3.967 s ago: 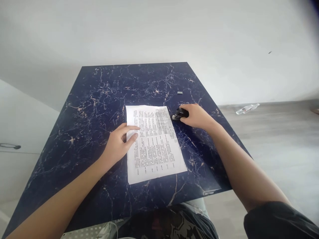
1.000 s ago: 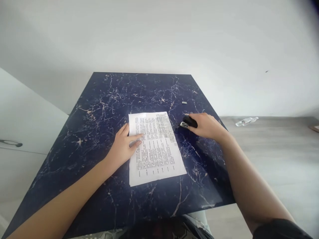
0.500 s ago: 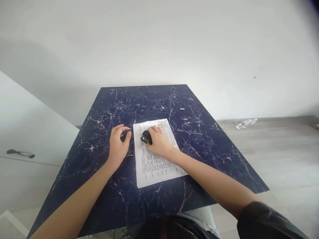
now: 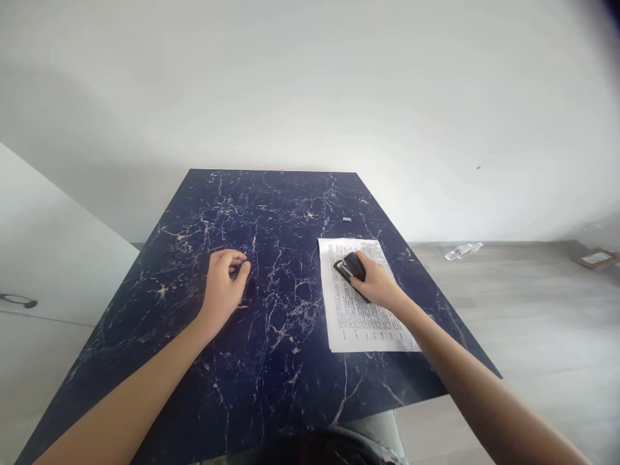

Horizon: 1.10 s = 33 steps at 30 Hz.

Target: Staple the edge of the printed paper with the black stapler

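My right hand (image 4: 375, 281) is closed around a black stapler (image 4: 349, 266), its silvery metal part showing at the near side. The stapler rests on the printed paper sheets (image 4: 339, 323), which lie on the right part of the dark blue marbled table (image 4: 281, 361). Part of the print is covered by my hand and forearm. To the left, my left hand (image 4: 227, 281) rests on the bare tabletop with curled fingers and the thumb apart. It appears to hold nothing.
A small grey block, perhaps a strip of staples (image 4: 347, 219), lies beyond the paper. The white wall (image 4: 271, 97) stands behind the table. On the floor at right are a clear plastic packet (image 4: 464, 251) and a brown box (image 4: 595, 258). A white cabinet (image 4: 43, 258) is at left.
The paper has slid to the right together with my right hand and the stapler, away from my left hand. My left hand has stayed nearly in place, its fingers slightly more curled.
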Each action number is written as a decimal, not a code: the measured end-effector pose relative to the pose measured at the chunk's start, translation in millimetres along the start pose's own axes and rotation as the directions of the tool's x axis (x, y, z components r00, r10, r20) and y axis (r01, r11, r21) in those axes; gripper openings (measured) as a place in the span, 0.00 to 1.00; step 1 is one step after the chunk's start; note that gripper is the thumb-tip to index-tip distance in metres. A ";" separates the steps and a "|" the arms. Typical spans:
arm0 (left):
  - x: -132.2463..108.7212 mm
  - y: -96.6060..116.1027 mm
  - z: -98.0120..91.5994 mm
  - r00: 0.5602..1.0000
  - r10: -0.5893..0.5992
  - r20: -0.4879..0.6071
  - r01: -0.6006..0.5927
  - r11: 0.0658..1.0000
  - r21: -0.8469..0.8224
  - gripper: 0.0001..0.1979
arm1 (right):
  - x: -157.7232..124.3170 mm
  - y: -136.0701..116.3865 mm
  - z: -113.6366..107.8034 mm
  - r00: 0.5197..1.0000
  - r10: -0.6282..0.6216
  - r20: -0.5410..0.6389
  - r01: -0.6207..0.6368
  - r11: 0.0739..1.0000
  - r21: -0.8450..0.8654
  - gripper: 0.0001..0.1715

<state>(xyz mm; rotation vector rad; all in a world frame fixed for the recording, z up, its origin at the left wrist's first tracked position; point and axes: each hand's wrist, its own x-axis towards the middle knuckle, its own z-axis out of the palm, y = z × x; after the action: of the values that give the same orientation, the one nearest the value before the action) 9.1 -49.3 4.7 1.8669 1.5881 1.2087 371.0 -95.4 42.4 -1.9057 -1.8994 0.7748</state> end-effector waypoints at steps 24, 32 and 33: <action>54.2 -49.8 -30.9 0.923 -0.360 -0.136 0.216 0.777 -0.591 0.09 | 147.4 47.6 15.5 0.983 -0.183 0.022 0.170 0.850 -0.498 0.51; 75.2 -89.2 -95.7 0.774 -0.498 -0.391 0.071 0.681 -0.728 0.11 | 167.7 -75.4 91.2 0.955 -0.274 0.115 0.296 0.837 -0.460 0.52; 75.5 -93.5 -101.9 0.755 -0.512 -0.410 0.054 0.671 -0.739 0.11 | 169.7 -95.1 103.9 0.950 -0.287 0.124 0.312 0.839 -0.447 0.53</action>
<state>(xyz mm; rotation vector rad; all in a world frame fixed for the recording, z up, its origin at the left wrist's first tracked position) -129.9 24.1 14.8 0.7173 1.3207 1.9912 225.7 63.0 -7.2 -1.7633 -2.5135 0.2893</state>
